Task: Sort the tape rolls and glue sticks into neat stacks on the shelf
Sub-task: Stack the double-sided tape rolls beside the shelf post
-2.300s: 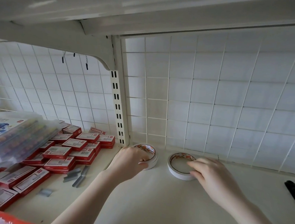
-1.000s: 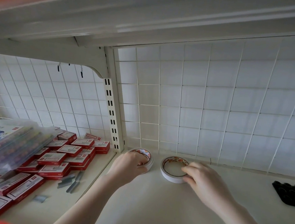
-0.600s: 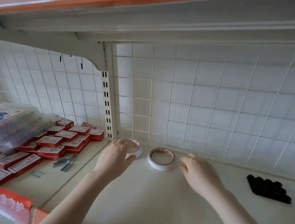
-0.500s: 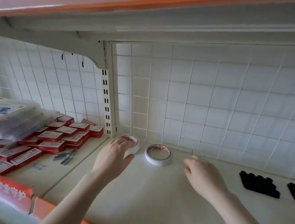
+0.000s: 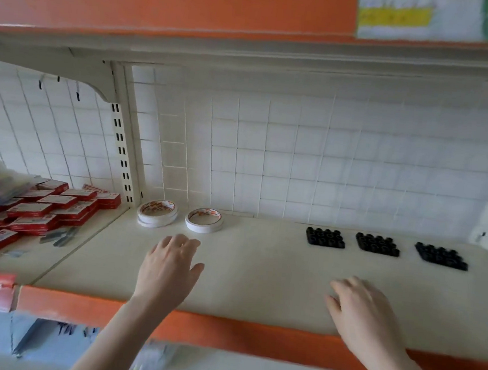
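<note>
Both hands hold nothing: the left hand (image 5: pixel 170 267) hovers palm-down over the cream shelf board (image 5: pixel 258 274) with loosely spread fingers, and the right hand (image 5: pixel 364 310) hangs relaxed near the orange front edge (image 5: pixel 224 330). At the back left corner, against the white wire-grid back panel (image 5: pixel 298 160), sits a stack of white tape rolls with red-printed cores (image 5: pixel 157 213); just beside it lies a single white tape roll (image 5: pixel 204 220). Further right, 3 black studded square blocks (image 5: pixel 377 244) lie in a row. In the neighbouring bay left of the slotted upright (image 5: pixel 122 144), red-and-white small boxes (image 5: pixel 51 212) lie heaped. An orange-edged shelf (image 5: pixel 193 9) runs overhead.
</note>
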